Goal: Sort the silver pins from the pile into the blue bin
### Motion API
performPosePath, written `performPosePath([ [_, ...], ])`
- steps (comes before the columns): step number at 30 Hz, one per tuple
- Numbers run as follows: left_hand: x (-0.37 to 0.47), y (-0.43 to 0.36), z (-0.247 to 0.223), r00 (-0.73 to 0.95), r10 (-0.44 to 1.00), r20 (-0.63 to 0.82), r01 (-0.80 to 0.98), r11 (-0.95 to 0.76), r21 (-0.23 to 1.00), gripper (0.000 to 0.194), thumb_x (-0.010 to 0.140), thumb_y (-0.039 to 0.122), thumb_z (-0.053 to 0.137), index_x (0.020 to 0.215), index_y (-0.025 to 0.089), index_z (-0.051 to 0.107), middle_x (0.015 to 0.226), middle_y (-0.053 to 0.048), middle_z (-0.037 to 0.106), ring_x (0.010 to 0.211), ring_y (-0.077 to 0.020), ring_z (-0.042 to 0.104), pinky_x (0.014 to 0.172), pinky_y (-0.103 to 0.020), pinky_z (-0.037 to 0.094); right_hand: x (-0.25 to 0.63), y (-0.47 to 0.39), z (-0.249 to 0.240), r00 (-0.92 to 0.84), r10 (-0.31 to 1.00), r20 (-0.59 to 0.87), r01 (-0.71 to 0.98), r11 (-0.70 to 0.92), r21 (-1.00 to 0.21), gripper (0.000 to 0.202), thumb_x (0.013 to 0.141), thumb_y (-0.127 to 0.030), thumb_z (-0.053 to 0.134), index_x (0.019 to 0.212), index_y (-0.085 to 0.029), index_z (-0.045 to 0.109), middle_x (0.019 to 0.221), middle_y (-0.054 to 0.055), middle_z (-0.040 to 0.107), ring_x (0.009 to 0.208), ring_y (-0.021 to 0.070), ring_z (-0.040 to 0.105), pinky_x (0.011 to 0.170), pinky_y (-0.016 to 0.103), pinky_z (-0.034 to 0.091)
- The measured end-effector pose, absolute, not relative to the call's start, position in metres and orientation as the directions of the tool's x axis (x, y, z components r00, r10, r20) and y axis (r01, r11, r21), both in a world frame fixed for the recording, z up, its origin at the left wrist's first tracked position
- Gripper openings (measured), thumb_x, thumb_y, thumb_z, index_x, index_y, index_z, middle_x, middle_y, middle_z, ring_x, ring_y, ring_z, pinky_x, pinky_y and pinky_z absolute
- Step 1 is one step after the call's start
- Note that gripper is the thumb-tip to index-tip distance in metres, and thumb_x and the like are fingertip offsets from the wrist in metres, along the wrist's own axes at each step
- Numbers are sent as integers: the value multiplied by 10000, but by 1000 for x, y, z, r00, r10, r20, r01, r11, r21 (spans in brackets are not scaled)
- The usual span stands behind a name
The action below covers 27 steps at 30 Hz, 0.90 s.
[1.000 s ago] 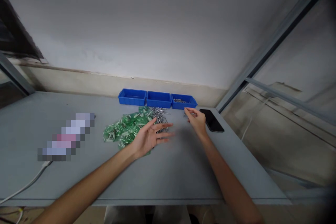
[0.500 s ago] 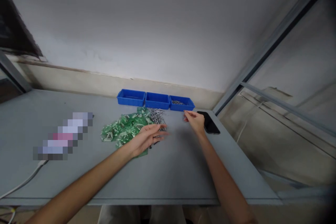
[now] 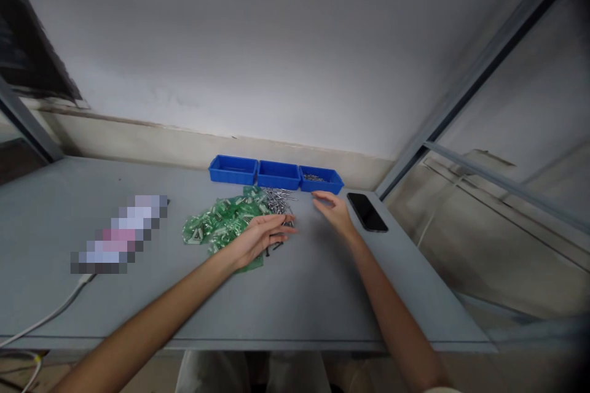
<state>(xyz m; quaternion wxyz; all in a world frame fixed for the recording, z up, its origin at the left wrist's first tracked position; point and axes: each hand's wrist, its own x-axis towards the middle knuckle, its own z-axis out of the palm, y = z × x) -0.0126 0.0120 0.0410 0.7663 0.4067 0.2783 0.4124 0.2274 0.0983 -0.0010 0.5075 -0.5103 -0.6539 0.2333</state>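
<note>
Along the back edge of the table [image 3: 322, 313], three blue trays [image 3: 278, 183] are standing in a row, the right tray [image 3: 321, 186] holding some thin metal pieces. Just in front of the middle tray, the pile of metal screws [image 3: 279, 199] is lying loose, with the green bags [image 3: 221, 221] bordering it on the left. Compared with the earlier frame, my right hand [image 3: 336, 215] is now opening: thumb and forefinger, formerly pinched together, are standing apart, with nothing visible between them, and the hand is no longer overlapping the black phone [image 3: 367, 212] near the right edge. My left hand [image 3: 258, 239] is hovering much as before over the near side of the bags and pile, its fingers partly curled; whether they are grasping anything I cannot tell. Two dark screws [image 3: 268, 252] are lying just below its fingertips. Open surface is extending between my hands and on to the front edge, and again between the bags and the pixelated object [image 3: 120, 230] at left, whose white cable [image 3: 53, 318] is running towards the front left corner.
</note>
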Motion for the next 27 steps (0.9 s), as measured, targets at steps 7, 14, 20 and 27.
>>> performPosePath([
  [7,-19,22,38,404,914,-45,-430,233,872,258,735,293,686,924,118,667,877,-99,694,900,-199,639,848,-304,459,200,77,-7,-382,862,332,571,503,-649,480,628,-393,720,1079,-251,635,1116,62,627,1053,244,560,932,425,422],
  [14,-24,27,37,437,899,16,-425,191,885,338,800,437,583,924,133,659,940,-99,680,914,-204,633,851,-310,452,198,75,-13,-451,855,254,657,511,-554,526,626,-466,712,1101,-253,634,1160,81,603,1115,290,517,966,464,384],
  [20,-21,26,38,392,919,-34,-408,206,889,363,789,473,577,870,127,656,977,-104,659,909,-217,631,841,-314,456,198,75,-16,-434,852,293,650,521,-553,492,654,-451,695,1096,-246,627,1120,77,616,1074,263,538,946,448,394],
  [27,-19,28,37,289,952,-105,-371,212,904,353,756,481,599,815,134,634,955,-81,635,774,-173,641,731,-267,474,189,65,6,-412,813,412,526,581,-622,485,652,-387,720,1104,-251,610,1113,68,587,1047,220,538,929,399,413],
])
